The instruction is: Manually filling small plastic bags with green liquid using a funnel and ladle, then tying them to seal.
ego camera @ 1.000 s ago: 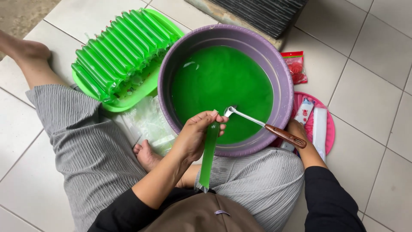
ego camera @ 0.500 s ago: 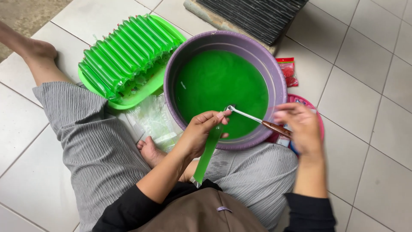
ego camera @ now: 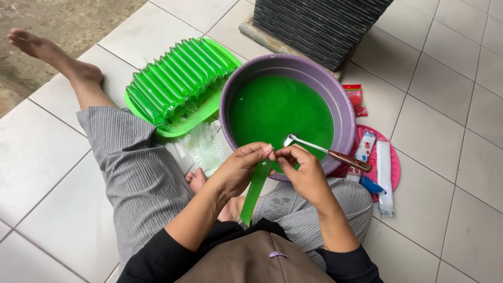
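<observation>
My left hand (ego camera: 239, 167) grips the top of a long thin plastic bag of green liquid (ego camera: 255, 191) that hangs down over my lap. My right hand (ego camera: 302, 170) pinches the same bag's open top beside the left fingers. Both hands are at the near rim of a purple basin (ego camera: 343, 112) full of green liquid (ego camera: 280, 112). A metal ladle with a brown handle (ego camera: 335, 155) rests across the basin's near right rim, its bowl over the liquid.
A green tray (ego camera: 181, 123) with several filled green bags (ego camera: 175, 78) lies left of the basin. Empty clear bags (ego camera: 201, 147) lie by my foot. A pink plate (ego camera: 395, 167) with small packets sits at the right, a red packet (ego camera: 357, 99) behind it. A dark ribbed block (ego camera: 319, 23) stands beyond.
My right hand left the ladle handle and came across to the top of the bag. The ladle stays on the basin rim. The view shifted so everything sits lower and further right.
</observation>
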